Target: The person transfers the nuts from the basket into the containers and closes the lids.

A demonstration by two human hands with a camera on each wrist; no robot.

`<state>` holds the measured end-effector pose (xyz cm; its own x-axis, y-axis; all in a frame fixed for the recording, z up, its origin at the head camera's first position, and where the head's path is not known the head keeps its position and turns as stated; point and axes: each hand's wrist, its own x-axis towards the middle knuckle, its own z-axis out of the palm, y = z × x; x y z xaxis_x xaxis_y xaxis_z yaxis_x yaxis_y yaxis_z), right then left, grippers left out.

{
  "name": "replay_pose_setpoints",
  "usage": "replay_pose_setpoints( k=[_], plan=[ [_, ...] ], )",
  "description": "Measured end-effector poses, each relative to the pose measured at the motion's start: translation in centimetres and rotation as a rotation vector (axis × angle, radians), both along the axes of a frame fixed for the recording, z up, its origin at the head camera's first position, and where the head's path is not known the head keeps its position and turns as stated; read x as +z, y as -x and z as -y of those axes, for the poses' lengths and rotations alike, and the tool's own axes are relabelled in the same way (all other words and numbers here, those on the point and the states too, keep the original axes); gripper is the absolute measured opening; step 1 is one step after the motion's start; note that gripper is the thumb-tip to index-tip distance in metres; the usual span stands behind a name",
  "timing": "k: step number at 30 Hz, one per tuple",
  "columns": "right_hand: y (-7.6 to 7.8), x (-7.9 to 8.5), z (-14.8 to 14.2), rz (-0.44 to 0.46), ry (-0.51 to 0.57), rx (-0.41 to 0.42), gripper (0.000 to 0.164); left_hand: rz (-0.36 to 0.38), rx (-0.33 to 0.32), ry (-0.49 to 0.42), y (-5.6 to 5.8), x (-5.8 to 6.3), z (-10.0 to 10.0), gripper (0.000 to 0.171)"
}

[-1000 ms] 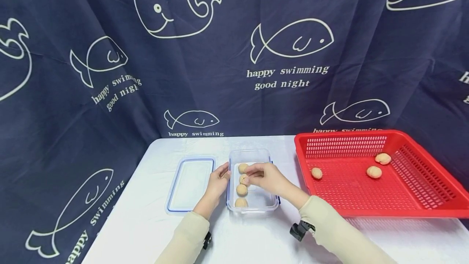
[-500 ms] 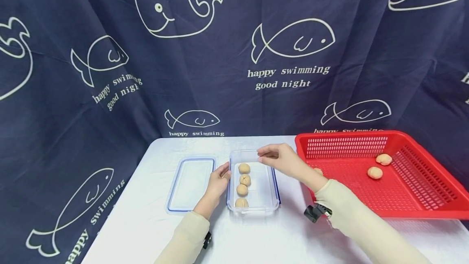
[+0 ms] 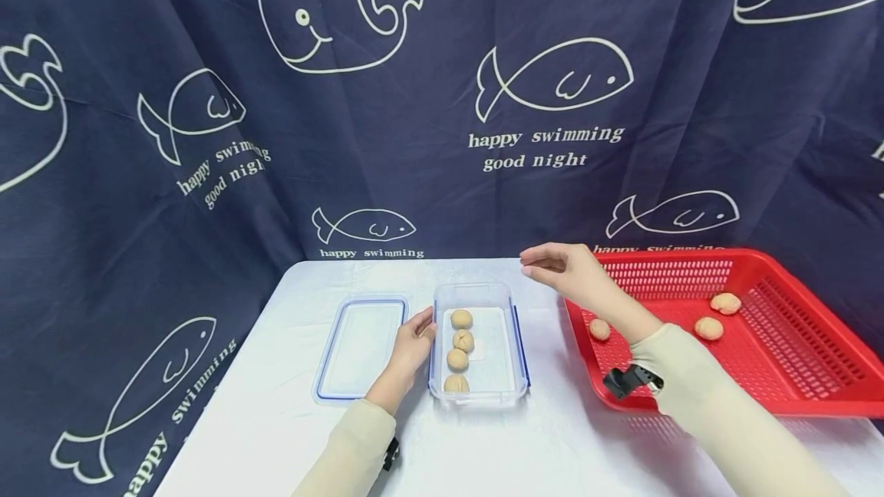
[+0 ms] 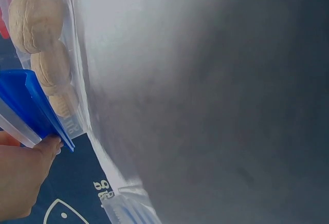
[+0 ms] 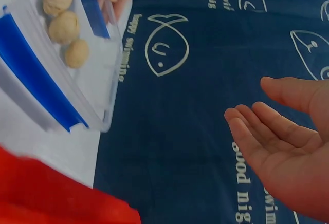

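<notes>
4 walnuts (image 3: 463,340) rowed in box (image 3: 495,351); right hand (image 3: 568,271) has withdrawn, released, fingers loose.
Left hand (image 3: 412,340) touches box, grip unclear; 3 basket walnuts (image 3: 708,328) remain.

The head view looks forward and down over the desk (image 3: 483,455), facing the patterned curtain (image 3: 428,136); the left wrist view sits close beside the clear container (image 3: 493,347); the right wrist view, rolled sideways and farther off, sees it from the opposite side; all three share its walnuts (image 3: 463,340).
</notes>
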<state>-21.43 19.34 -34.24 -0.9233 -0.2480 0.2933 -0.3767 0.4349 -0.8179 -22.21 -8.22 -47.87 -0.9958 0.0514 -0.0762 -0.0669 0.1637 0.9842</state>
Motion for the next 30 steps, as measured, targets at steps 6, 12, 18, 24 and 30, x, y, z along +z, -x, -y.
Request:
replay_pose_setpoints(
  k=[6, 12, 18, 24, 30],
  plan=[
    [0.3, 0.5, -2.3, -0.019, -0.038, -0.076, 0.027, 0.005, 0.004, -0.006, 0.0, 0.0, -0.1, 0.043],
    [0.6, 0.3, -5.2, -0.022, -0.043, -0.158, 0.032, -0.009, 0.005, -0.006, 0.0, 0.0, -0.1, 0.043],
    [1.3, -0.7, -8.4, -0.044, -0.025, -0.242, 0.032, -0.009, 0.008, -0.008, 0.0, -0.1, -0.1, 0.042],
    [1.6, -1.8, -11.1, -0.037, 0.047, -0.299, 0.031, -0.011, 0.009, 0.003, 0.0, -0.1, -0.1, 0.043],
    [1.5, -2.6, -13.5, 0.009, 0.097, -0.356, 0.025, -0.002, 0.006, 0.011, -0.4, 0.5, -0.2, 0.043]
  ],
)
